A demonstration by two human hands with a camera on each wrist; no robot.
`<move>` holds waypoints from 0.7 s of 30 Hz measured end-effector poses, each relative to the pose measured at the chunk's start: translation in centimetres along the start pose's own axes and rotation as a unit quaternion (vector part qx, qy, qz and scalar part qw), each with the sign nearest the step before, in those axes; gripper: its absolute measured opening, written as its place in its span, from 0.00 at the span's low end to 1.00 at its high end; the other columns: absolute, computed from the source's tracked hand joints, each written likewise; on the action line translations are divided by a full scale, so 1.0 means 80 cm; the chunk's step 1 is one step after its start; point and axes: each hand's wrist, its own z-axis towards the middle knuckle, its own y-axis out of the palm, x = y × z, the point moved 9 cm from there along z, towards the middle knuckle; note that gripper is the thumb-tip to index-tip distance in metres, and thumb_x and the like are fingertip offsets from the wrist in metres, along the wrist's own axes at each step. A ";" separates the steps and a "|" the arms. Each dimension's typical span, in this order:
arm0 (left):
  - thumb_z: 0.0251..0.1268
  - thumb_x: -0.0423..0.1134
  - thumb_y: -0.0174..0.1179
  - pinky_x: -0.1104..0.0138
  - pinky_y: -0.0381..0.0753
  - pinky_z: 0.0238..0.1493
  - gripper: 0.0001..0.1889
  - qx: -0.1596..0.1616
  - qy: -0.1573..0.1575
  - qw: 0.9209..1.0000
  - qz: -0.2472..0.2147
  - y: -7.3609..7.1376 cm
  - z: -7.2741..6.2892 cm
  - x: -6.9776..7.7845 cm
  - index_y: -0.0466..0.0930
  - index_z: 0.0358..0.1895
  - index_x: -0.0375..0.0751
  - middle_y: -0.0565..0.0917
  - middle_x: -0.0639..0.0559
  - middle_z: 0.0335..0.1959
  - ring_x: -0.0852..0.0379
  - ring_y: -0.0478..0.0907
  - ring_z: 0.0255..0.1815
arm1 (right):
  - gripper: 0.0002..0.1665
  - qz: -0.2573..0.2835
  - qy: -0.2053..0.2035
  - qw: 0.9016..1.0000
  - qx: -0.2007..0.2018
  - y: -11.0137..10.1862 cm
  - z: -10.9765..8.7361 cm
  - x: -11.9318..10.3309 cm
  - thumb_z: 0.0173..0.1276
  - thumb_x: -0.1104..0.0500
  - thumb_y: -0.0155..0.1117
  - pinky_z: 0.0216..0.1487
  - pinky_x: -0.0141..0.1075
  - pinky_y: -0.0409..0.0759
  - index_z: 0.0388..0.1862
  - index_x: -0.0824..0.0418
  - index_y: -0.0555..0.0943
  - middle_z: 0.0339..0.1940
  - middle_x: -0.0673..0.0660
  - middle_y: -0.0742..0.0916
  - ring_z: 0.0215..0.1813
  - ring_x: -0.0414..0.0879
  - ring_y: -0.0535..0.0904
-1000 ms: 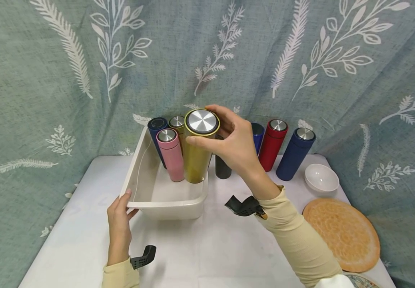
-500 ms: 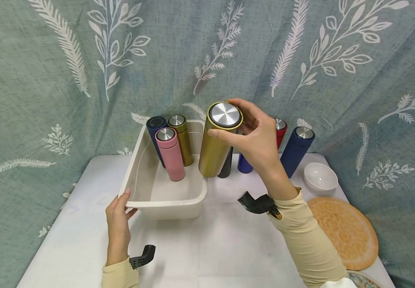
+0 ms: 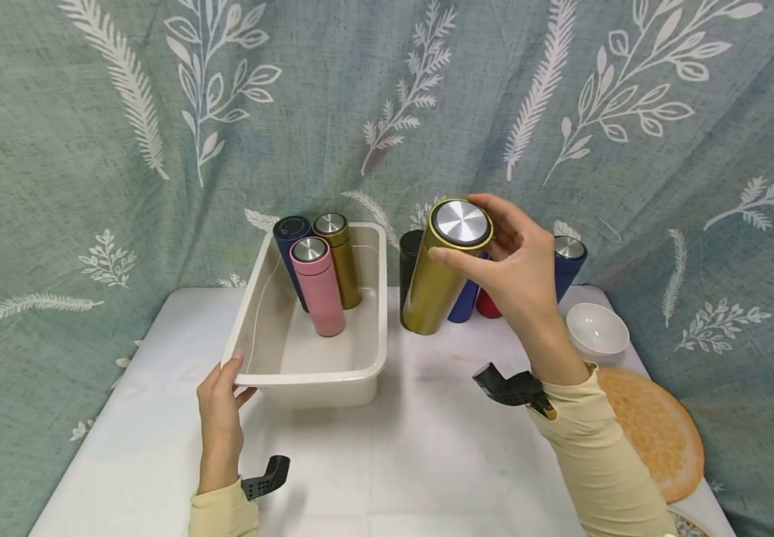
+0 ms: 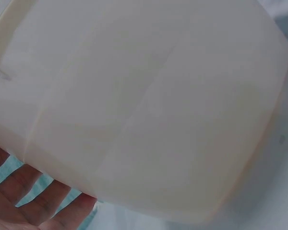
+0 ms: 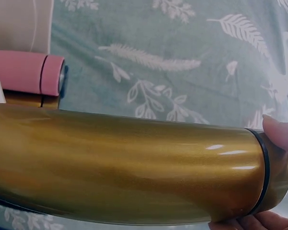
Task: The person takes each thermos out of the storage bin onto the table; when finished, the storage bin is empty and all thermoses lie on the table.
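Observation:
My right hand (image 3: pixel 517 261) holds a gold thermos bottle (image 3: pixel 435 287) by its lid end, thumb on the near side and fingers behind. The bottle leans, its silver-capped top toward me, just right of an off-white plastic tub (image 3: pixel 306 379). In the right wrist view the gold body (image 5: pixel 125 163) fills the lower half, with fingers around its cap. My left hand (image 3: pixel 221 418) grips the tub's near left corner, thumb over the rim; its fingers (image 4: pixel 45 195) lie along the tub's edge in the left wrist view. Inside the tub stand pink (image 3: pixel 320 294), gold (image 3: pixel 347 276) and navy (image 3: pixel 291 235) thermos bottles.
Behind the held bottle stand a black thermos (image 3: pixel 410 250), a blue one (image 3: pixel 464 302) and a red one (image 3: pixel 489 306), partly hidden. Farther right are a navy thermos (image 3: pixel 567 268), a white bowl (image 3: pixel 597 328) and a round orange mat (image 3: pixel 658 440). A patterned curtain (image 3: pixel 333 97) hangs behind the table.
My right hand has carried the gold thermos rightward, from over the tub to beyond its right rim, in front of the black and blue bottles. The left hand has stayed on the tub's corner.

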 end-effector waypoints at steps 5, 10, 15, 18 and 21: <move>0.77 0.55 0.48 0.83 0.78 0.40 0.28 -0.002 0.000 1.000 -0.001 0.000 0.001 0.000 0.73 0.71 0.42 0.74 0.41 0.70 0.60 0.75 0.56 | 0.37 0.005 0.013 1.000 0.007 -0.011 -0.005 0.011 0.51 0.65 0.82 0.51 0.26 0.82 0.62 0.58 0.80 0.56 0.55 0.87 0.51 0.42 0.85; 0.77 0.55 0.48 0.83 0.77 0.39 0.28 0.001 0.007 1.000 0.008 -0.001 0.000 0.002 0.73 0.70 0.43 0.74 0.41 0.69 0.61 0.75 0.56 | 0.38 -0.005 0.023 1.000 0.014 -0.022 -0.008 0.025 0.50 0.65 0.82 0.52 0.25 0.82 0.63 0.59 0.80 0.58 0.57 0.86 0.52 0.40 0.85; 0.77 0.55 0.48 0.83 0.77 0.40 0.28 0.000 0.007 1.000 0.007 -0.001 -0.001 0.002 0.73 0.70 0.43 0.74 0.41 0.69 0.60 0.74 0.57 | 0.38 -0.020 0.037 0.999 0.017 -0.031 -0.014 0.046 0.51 0.65 0.81 0.53 0.24 0.81 0.63 0.59 0.79 0.58 0.56 0.85 0.53 0.38 0.84; 0.77 0.55 0.48 0.83 0.77 0.40 0.28 0.000 0.005 1.000 0.001 -0.001 -0.002 0.002 0.73 0.70 0.42 0.74 0.41 0.69 0.60 0.74 0.57 | 0.38 -0.028 0.042 0.998 0.028 -0.039 -0.019 0.059 0.51 0.65 0.81 0.54 0.23 0.80 0.63 0.59 0.79 0.58 0.56 0.85 0.55 0.38 0.83; 0.77 0.55 0.48 0.82 0.78 0.40 0.28 0.000 0.003 1.000 -0.003 -0.001 -0.002 0.002 0.73 0.70 0.41 0.74 0.41 0.68 0.61 0.75 0.56 | 0.39 -0.039 0.050 0.997 0.046 -0.049 -0.024 0.074 0.51 0.65 0.81 0.55 0.22 0.79 0.64 0.58 0.79 0.61 0.56 0.85 0.58 0.36 0.82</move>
